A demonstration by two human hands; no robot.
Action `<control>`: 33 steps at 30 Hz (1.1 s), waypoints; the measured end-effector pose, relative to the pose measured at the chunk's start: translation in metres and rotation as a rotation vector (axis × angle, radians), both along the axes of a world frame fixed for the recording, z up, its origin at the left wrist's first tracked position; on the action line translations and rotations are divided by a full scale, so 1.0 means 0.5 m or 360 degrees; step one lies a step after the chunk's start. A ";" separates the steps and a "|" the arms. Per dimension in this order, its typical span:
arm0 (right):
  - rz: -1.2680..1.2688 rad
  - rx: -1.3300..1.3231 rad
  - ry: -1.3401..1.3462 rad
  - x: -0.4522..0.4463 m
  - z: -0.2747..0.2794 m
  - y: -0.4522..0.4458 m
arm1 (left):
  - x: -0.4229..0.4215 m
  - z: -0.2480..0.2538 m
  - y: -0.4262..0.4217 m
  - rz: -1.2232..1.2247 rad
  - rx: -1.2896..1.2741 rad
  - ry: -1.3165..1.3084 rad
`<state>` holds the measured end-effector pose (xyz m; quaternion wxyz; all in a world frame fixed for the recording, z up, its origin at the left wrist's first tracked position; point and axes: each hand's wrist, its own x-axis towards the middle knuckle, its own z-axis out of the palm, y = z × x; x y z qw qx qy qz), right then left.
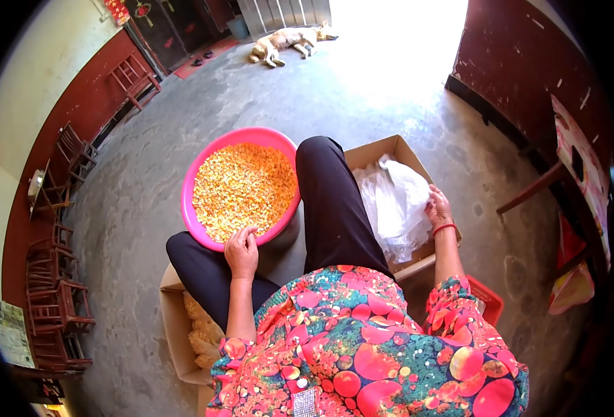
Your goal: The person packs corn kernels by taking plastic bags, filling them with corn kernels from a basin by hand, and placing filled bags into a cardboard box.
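A pink basin point(190, 224) full of loose yellow corn kernels point(244, 189) sits in front of me on the left. At its near rim is my left hand point(242, 254), fingers curled together at the edge of the kernels; whatever they may hold is hidden. To the right of my raised knee stands a cardboard box point(408, 147) with clear and white plastic bags in it. My right hand point(439, 207), with a red band at the wrist, reaches to the box's right side and pinches the edge of a white plastic bag point(405, 182).
Another cardboard box point(176, 326) with tan, rough-looking pieces is beside my left leg. A red plastic basket point(486, 299) stands at my right. A dog point(289, 43) lies on the floor near the bright doorway. Wooden chairs point(60, 299) line the left wall; a table point(585, 160) is at right.
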<state>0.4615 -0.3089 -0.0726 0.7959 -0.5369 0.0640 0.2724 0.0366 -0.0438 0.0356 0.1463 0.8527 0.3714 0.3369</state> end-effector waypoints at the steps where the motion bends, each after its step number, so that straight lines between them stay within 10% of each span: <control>1: -0.0125 0.0375 -0.0101 0.000 0.002 0.002 | 0.000 0.001 0.000 0.0001 -0.0011 0.0012; 8: -0.0154 0.1018 -0.0211 -0.031 0.131 0.062 | 0.001 0.003 -0.001 -0.0007 -0.0089 -0.0067; 18: 0.0453 0.1680 -0.0315 -0.306 0.366 0.295 | 0.050 0.033 -0.023 -0.0381 -0.1326 -0.0890; 24: 0.1092 0.1226 -0.0100 -0.541 0.336 0.375 | 0.066 0.145 -0.036 -0.0702 -0.2022 -0.1618; 33: 0.2331 0.0479 -0.0445 -0.609 0.330 0.301 | -0.006 0.028 0.112 -0.0054 -0.1394 -0.1622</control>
